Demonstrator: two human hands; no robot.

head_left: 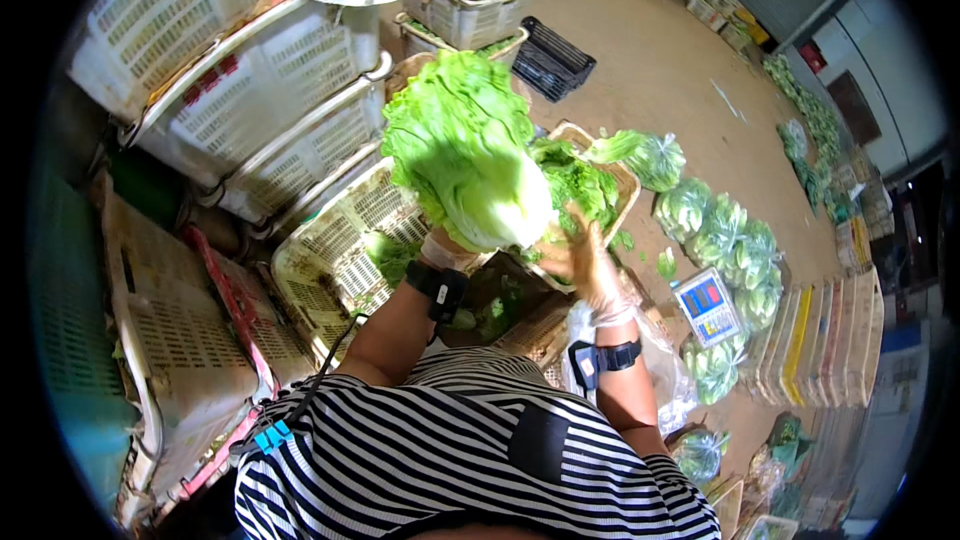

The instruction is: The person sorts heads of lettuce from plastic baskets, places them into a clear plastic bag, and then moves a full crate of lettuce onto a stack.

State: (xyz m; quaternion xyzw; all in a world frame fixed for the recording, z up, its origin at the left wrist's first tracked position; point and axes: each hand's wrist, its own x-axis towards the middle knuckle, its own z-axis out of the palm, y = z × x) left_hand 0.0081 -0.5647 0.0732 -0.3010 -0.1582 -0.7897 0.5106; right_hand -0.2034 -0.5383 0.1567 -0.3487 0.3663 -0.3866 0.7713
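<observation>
From the head view, the left hand (447, 248) grips a big lettuce head (465, 155) from below, raised over the wicker basket (627, 183) of greens. The gloved right hand (583, 258) cups its base, fingers half-curled. Loose outer leaves could tear or the head could slip, I judge, since only the stem end is held.

Both forearms rose from the lower edge of the view, bare below a striped top, each with a dark band strapped at the wrist. The left hand (447, 250) was raised and closed in a grip at its fingers, mostly hidden from above. The right hand (590, 265), in a thin clear glove, was lifted beside it, fingers spread and slightly curled, palm turned toward the left.
</observation>
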